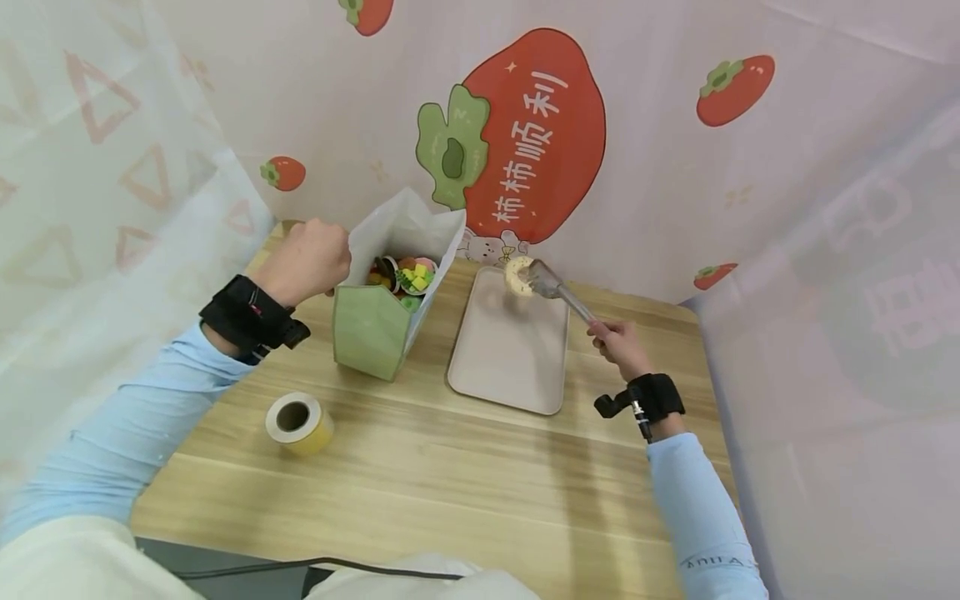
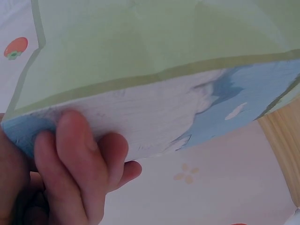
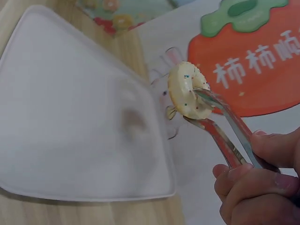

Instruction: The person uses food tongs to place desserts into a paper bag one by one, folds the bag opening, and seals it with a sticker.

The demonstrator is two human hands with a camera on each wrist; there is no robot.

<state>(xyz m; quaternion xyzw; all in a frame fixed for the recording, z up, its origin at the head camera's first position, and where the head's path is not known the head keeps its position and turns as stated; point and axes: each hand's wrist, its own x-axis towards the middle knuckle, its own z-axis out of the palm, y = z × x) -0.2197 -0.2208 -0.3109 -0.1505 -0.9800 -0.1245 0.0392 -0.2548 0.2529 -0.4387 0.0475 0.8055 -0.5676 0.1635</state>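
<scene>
Right hand has fingers curled round silvery metal tongs, whose tips clamp a cream-coloured ring donut with coloured sprinkles. One tip goes into the hole, the other sits against the outer rim. Donut is held up over the far end of a pale, shallow rectangular tray, off its surface (shadow on the tray shows in the right wrist view). Left hand: fingers curled on the side edge of a green paper bag with a white inside; thumb grip partly hidden. Bag stands upright left of the tray, mouth spread, mixed colourful food pieces inside. White-topped yellow tape roll on the wooden table, near side, well apart. To do it well, I'd say: even squeeze, firm enough that the ring can't swivel, gentle enough not to dent it; keep the tongs level, wrist slow, and steady the bag without crumpling its edge.
</scene>
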